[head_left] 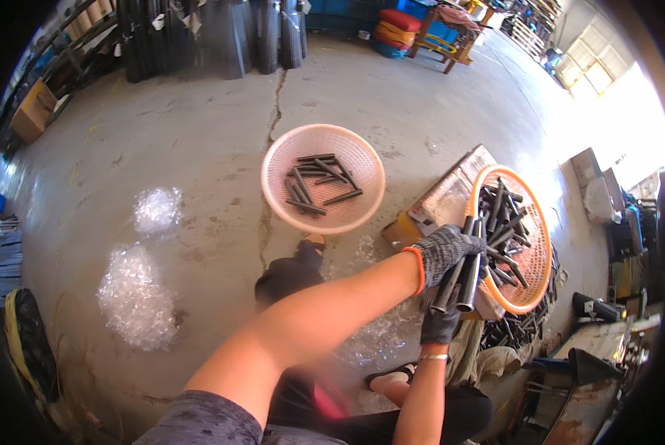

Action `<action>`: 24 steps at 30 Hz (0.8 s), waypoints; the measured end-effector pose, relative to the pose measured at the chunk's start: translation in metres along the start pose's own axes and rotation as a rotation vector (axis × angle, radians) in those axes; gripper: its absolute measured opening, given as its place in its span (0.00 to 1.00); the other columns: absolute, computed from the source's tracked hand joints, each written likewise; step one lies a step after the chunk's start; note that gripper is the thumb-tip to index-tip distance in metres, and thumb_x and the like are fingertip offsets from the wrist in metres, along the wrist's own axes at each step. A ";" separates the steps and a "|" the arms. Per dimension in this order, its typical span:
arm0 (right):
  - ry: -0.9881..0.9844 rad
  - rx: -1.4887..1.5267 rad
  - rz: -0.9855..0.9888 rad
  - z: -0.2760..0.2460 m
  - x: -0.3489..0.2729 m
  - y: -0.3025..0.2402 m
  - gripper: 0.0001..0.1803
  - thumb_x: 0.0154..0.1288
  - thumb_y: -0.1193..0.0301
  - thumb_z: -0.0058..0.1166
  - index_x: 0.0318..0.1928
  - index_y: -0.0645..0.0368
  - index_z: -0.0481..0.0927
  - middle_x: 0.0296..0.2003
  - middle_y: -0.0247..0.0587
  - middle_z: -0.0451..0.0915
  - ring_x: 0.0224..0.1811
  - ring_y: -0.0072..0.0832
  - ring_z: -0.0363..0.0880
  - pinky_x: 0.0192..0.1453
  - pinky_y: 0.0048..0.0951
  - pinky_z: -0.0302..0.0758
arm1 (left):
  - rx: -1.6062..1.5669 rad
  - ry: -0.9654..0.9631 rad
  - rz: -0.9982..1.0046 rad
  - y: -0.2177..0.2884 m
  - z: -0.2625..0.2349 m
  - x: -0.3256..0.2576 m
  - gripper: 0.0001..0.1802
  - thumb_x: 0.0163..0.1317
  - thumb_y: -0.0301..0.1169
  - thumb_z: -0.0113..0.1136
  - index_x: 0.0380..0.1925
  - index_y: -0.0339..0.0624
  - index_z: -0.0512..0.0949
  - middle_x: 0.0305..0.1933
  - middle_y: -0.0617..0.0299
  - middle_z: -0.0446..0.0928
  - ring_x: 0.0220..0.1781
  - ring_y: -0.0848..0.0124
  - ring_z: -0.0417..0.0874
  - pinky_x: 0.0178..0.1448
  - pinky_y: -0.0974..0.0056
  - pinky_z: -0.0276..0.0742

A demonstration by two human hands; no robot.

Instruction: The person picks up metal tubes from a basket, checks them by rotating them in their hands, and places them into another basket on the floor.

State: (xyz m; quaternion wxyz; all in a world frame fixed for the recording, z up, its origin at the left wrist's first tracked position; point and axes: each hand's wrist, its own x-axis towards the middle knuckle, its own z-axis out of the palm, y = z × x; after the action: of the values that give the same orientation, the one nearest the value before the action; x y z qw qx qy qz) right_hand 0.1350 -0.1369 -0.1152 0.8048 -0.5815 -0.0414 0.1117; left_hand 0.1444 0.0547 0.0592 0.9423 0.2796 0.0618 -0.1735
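On a cracked concrete floor (pixel 199 148), clumps of clear plastic wrap (pixel 136 293) lay at far left, near a pink round basket (pixel 323 137) holding a few dark metal rods (pixel 319 182). Further right, the left hand (pixel 445 251), in a grey glove with an orange cuff, was closed around a bundle of rods (pixel 460 278), while the gloved right hand (pixel 440 325) gripped the bundle's lower end. Just beside them sat an orange-rimmed basket (pixel 540 285) filled with more rods.
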 end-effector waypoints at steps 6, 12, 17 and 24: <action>-0.161 1.175 0.205 0.027 0.053 -0.058 0.16 0.72 0.64 0.34 0.53 0.56 0.69 0.42 0.35 0.73 0.42 0.24 0.72 0.46 0.27 0.72 | -0.078 -0.067 -0.108 -0.007 0.020 0.000 0.10 0.62 0.29 0.51 0.35 0.30 0.74 0.30 0.51 0.79 0.29 0.64 0.82 0.36 0.64 0.81; -0.249 -1.353 -0.253 -0.026 -0.040 0.147 0.14 0.68 0.55 0.41 0.37 0.51 0.71 0.34 0.26 0.74 0.36 0.21 0.72 0.36 0.31 0.70 | 0.169 0.139 -0.007 -0.003 -0.012 0.000 0.11 0.58 0.28 0.58 0.36 0.31 0.74 0.28 0.53 0.79 0.27 0.66 0.82 0.31 0.65 0.81; -0.368 -1.409 0.526 -0.240 -0.179 0.277 0.15 0.66 0.56 0.43 0.38 0.52 0.77 0.39 0.35 0.79 0.43 0.32 0.75 0.47 0.37 0.71 | 0.009 -0.033 0.047 0.003 0.033 0.009 0.11 0.60 0.28 0.55 0.39 0.30 0.73 0.31 0.51 0.79 0.32 0.64 0.83 0.33 0.65 0.82; 0.054 -0.932 0.033 -0.020 -0.035 0.073 0.20 0.67 0.57 0.43 0.50 0.58 0.72 0.47 0.41 0.75 0.50 0.32 0.73 0.55 0.36 0.69 | 0.124 0.086 0.052 0.009 -0.015 -0.001 0.10 0.61 0.29 0.54 0.38 0.31 0.74 0.30 0.53 0.79 0.29 0.65 0.82 0.33 0.65 0.81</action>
State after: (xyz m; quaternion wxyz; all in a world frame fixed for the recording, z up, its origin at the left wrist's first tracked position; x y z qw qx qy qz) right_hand 0.0953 -0.1416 -0.1886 0.4566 -0.8844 -0.0568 0.0789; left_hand 0.1459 0.0700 0.0511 0.9239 0.3461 0.0838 -0.1402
